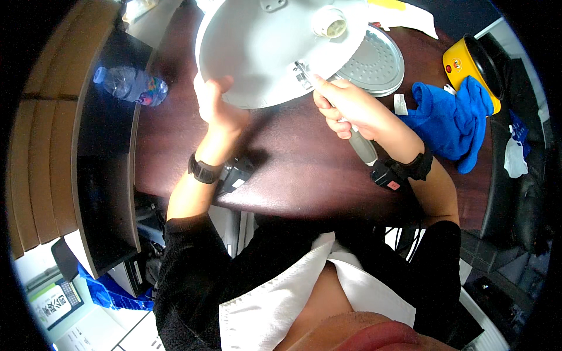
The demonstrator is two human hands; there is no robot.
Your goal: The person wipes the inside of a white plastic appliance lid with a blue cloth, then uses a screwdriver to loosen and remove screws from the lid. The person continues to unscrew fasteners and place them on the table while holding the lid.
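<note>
A large round white lamp base [257, 58], dish-shaped with a raised rim, is tilted up over the far side of the table. It carries a bulb socket [331, 24]. My left hand [221, 106] grips the dish's near left rim, thumb over the edge. My right hand [348, 105] is closed around a hand tool with a grey handle [363, 147]; its handle points back toward me. The tool's working end is not clear. My right fingertips are close to a small metal clip [303, 75] on the inside of the dish near its rim.
Stacked round silver metal plates [374, 64] lie right of the dish on the dark red-brown table [293, 169]. A blue cloth [448, 120] and a yellow pot [468, 67] are at the right. A plastic water bottle [132, 86] lies left, near brown boxes [44, 164].
</note>
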